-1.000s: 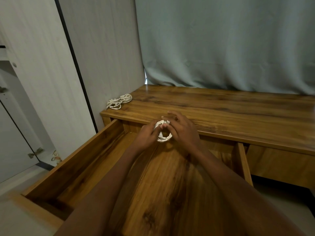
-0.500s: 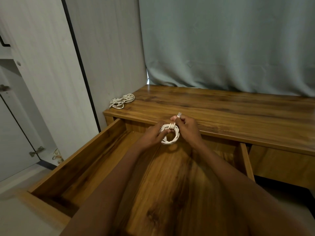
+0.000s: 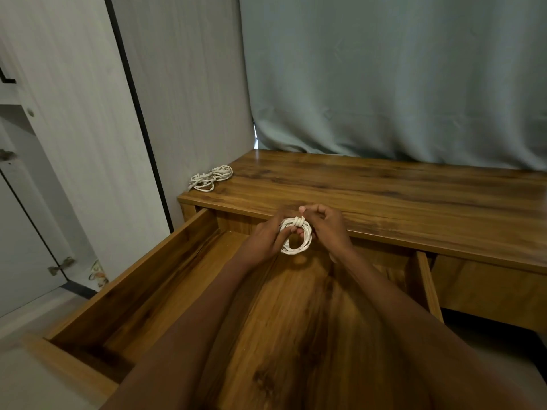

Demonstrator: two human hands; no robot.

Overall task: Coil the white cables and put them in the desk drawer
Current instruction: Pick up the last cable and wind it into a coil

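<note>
A small ring of coiled white cable (image 3: 297, 247) hangs above the open wooden desk drawer (image 3: 165, 279), near its back. My left hand (image 3: 266, 236) grips the coil's left side. My right hand (image 3: 327, 227) pinches the cable end, which is wrapped a few turns around the top of the coil. A second white cable (image 3: 210, 177) lies in a loose bundle on the desk's far left corner, apart from both hands.
The wooden desk top (image 3: 384, 196) runs to the right behind the drawer. A grey curtain (image 3: 384, 78) hangs behind it. A pale cupboard panel (image 3: 88, 143) stands close on the left. The drawer's right wall (image 3: 426, 279) is beside my right forearm.
The cable end went from bunched between both hands to wound around the top of the coil, and the ring now hangs open and round. Both hands stay above the drawer's back.
</note>
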